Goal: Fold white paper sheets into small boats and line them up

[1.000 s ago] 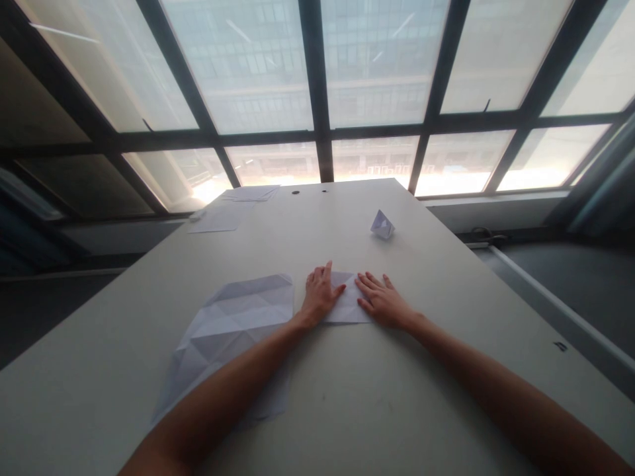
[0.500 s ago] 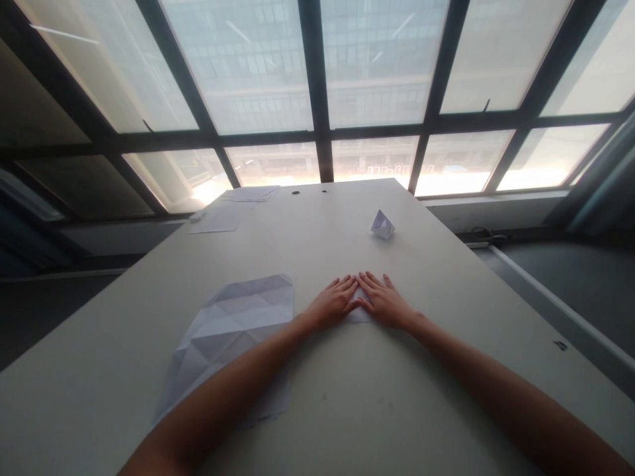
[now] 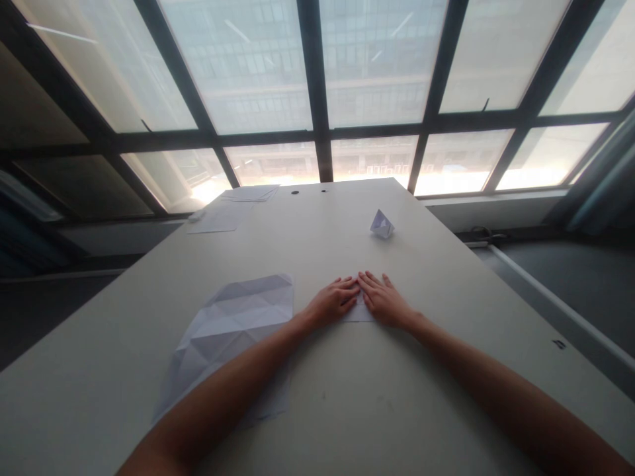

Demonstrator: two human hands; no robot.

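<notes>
A small folded piece of white paper (image 3: 358,313) lies flat on the white table, mostly covered by both hands. My left hand (image 3: 333,297) rests on its left side, palm down, with the fingers out and the tips close to the right hand. On its right side, my right hand (image 3: 381,299) presses down with straight fingers, the thumb side toward the left. Only the paper's lower edge and a narrow strip between the hands show. Left of them, a large creased sheet of white paper (image 3: 243,307) lies partly under my left forearm.
A folded paper boat-like shape (image 3: 381,225) stands farther back on the table (image 3: 317,244). Flat white sheets (image 3: 218,218) lie at the far left corner. A small dark mark (image 3: 559,344) is near the right edge. Tall windows (image 3: 268,66) rise behind the table.
My left thumb has drawn back from the right hand, and the left fingers have shifted slightly. More of the folded paper's lower edge shows. My right hand has barely moved.
</notes>
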